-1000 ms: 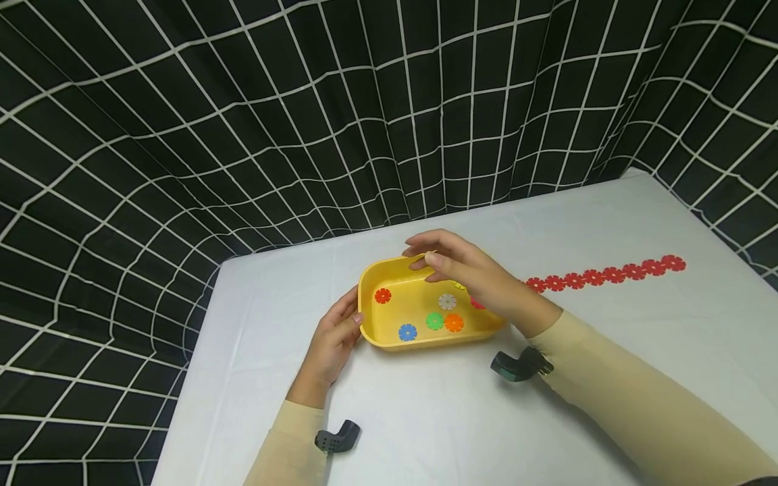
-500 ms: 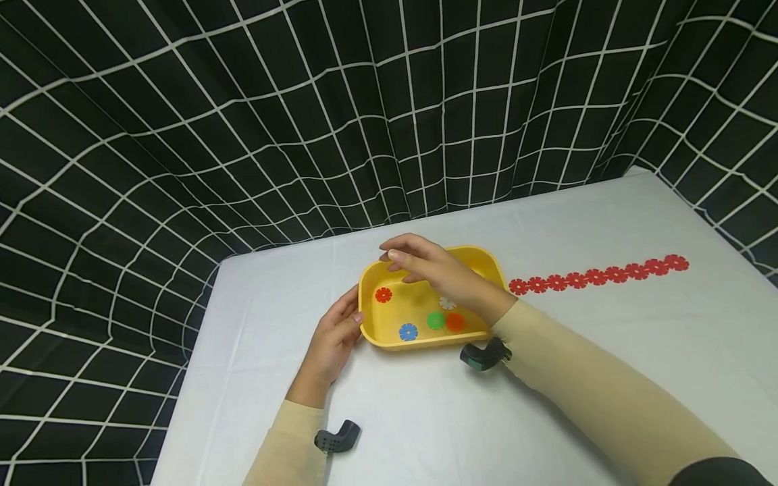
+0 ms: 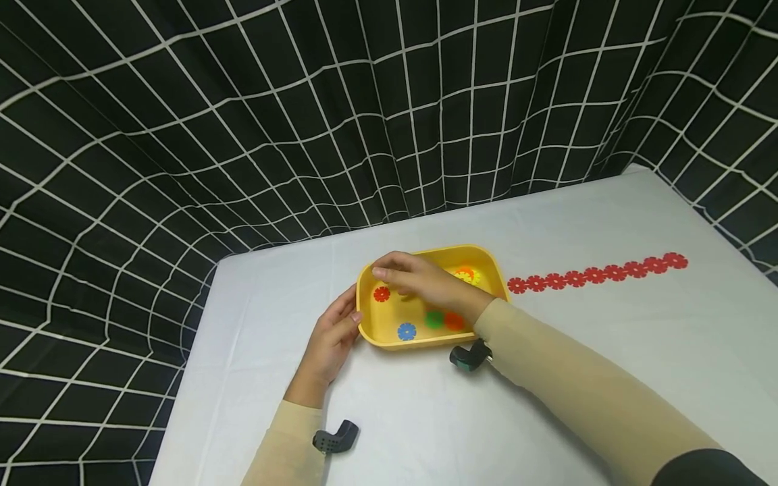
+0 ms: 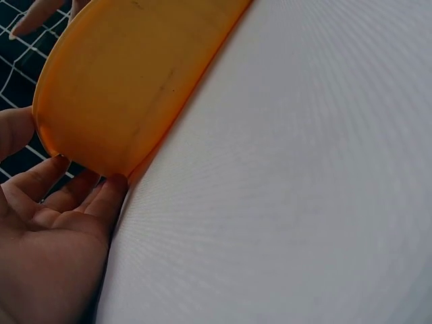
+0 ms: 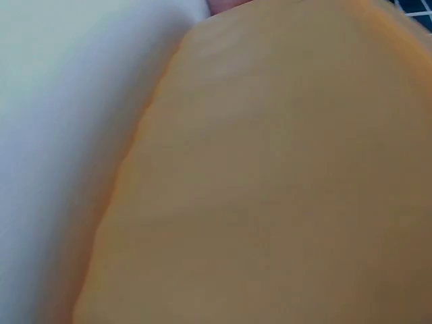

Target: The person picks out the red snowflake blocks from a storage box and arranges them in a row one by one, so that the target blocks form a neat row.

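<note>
A yellow plastic tray point(image 3: 389, 344) stands on the white table, holding several flower-shaped snap discs. My left hand point(image 3: 333, 337) grips its left end; in the left wrist view the thumb is at the rim and the curled fingers touch the tray's outer wall point(image 4: 135, 81). My right hand point(image 3: 419, 280) is over the tray's left half, fingers bent down close to a red disc point(image 3: 381, 294), with nothing seen between them. Below it lie a blue disc point(image 3: 406, 331), a green disc point(image 3: 434, 319) and an orange disc point(image 3: 454, 321). The right wrist view shows mostly the tray's wall point(image 5: 256, 169).
A chain of joined red discs point(image 3: 594, 275) runs to the right from beside the tray. Yellow and orange discs point(image 3: 467, 275) lie together at the tray's back right. A black curtain point(image 3: 304, 121) with white grid lines surrounds the table point(image 3: 261, 324).
My right hand has moved left across the tray and lowered toward the red disc, uncovering the yellow and orange discs at the back right. My left hand has stayed on the tray.
</note>
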The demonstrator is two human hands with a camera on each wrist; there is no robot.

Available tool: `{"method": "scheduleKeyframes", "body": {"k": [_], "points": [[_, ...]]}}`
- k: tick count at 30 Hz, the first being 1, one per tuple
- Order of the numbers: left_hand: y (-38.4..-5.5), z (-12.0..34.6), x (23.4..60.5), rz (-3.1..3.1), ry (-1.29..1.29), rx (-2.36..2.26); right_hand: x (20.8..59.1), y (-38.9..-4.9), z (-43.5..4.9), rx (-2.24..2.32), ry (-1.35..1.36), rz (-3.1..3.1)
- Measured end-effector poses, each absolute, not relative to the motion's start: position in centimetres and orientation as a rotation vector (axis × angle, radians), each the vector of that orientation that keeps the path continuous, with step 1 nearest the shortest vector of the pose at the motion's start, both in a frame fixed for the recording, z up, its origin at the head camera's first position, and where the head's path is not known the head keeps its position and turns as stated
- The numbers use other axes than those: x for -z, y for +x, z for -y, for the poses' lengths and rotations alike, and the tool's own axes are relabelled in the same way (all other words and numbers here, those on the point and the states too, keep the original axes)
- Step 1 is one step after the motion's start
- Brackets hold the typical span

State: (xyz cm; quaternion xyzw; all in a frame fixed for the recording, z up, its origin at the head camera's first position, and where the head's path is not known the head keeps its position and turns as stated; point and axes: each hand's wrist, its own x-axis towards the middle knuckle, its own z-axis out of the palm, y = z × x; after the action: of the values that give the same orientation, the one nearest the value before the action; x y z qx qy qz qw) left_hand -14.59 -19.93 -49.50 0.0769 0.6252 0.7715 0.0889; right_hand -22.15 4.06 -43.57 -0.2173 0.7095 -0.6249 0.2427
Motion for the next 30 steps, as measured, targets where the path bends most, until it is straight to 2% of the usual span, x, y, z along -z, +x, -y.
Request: {"method": "scheduleKeyframes", "body": {"k": [13, 30], "points": [[-14.4, 19.9, 49.4, -1.849, 0.261, -2.3, 45.0, -22.4, -3.7, 1.282, -0.737, -2.182], [-14.3, 19.8, 49.2, -1.865, 0.256, -2.3, 45.5, -22.4, -3.4, 1.077, -0.86, -2.352]]}}
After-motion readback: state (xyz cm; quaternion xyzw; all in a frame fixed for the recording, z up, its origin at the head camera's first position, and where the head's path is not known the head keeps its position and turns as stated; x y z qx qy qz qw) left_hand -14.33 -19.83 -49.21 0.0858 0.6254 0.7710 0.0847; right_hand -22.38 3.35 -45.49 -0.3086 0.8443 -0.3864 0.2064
